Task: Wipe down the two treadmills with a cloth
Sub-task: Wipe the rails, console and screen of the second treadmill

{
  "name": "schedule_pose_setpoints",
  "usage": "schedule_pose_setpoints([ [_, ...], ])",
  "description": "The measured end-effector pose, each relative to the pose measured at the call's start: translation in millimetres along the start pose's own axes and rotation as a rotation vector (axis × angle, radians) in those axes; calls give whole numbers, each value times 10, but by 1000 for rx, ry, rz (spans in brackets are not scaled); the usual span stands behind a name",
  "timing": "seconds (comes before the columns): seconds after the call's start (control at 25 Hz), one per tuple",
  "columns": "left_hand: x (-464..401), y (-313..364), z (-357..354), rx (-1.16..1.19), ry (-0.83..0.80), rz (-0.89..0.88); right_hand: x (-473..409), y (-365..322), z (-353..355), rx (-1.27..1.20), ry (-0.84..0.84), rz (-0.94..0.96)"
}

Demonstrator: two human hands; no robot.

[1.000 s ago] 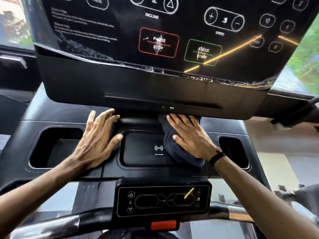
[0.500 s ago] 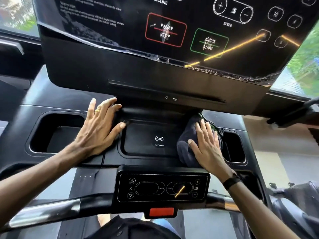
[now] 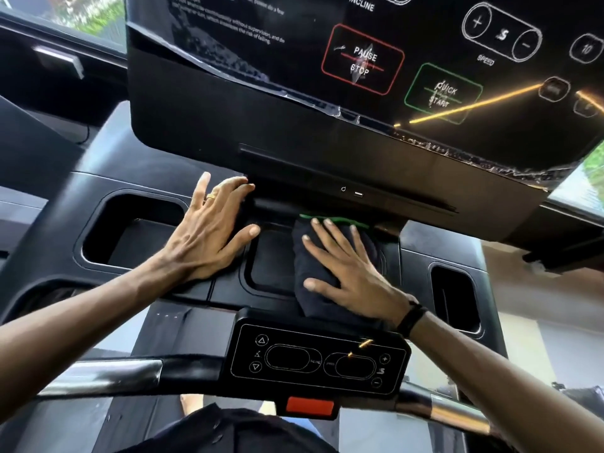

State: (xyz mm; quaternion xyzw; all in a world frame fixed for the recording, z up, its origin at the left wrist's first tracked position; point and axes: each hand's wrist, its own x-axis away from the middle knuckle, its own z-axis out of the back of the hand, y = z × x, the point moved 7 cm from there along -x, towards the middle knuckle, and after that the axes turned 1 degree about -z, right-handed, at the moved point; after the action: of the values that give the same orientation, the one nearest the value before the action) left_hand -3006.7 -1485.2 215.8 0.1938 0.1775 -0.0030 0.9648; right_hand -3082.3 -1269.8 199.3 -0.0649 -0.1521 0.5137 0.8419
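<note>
A black treadmill console (image 3: 183, 112) fills the view, with its touch screen overhead and a tray deck below. A dark cloth (image 3: 313, 256) with a green edge lies on the recessed charging pad (image 3: 268, 263) in the middle of the deck. My right hand (image 3: 353, 276) presses flat on the cloth with its fingers spread, reaching under the screen housing. Flat on the deck just left of the pad rests my left hand (image 3: 202, 237), fingers straight, a ring on one finger. Most of the pad's logo is hidden by the cloth.
Cup-holder recesses sit at the deck's left (image 3: 130, 230) and right (image 3: 454, 295). A small control panel (image 3: 317, 358) with a red stop tab (image 3: 310, 407) is below, on the handlebar (image 3: 108, 371). The screen housing hangs low over the deck.
My right hand slid the cloth from the pad's right edge back left onto the middle of the pad. My left hand stayed in place.
</note>
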Motion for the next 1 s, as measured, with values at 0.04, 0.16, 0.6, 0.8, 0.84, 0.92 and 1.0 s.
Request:
schedule_pose_setpoints([
  [0.04,7,2,18,25,10,1,-138,-115,-22,7,-4,40],
  [0.16,22,28,85,49,45,-9,-485,-428,-79,62,8,126],
  [0.6,82,-21,57,-40,18,10,-231,-573,-186,267,-90,423],
  [0.8,77,-26,55,-53,41,2,360,175,-83,287,-112,320],
  [0.84,68,-20,52,-60,45,-9,495,322,-27,253,-96,290],
  [0.92,53,-8,47,-72,54,-29,691,574,74,205,-57,234],
  [1.0,47,2,27,-85,53,-42,746,711,118,184,-33,167],
])
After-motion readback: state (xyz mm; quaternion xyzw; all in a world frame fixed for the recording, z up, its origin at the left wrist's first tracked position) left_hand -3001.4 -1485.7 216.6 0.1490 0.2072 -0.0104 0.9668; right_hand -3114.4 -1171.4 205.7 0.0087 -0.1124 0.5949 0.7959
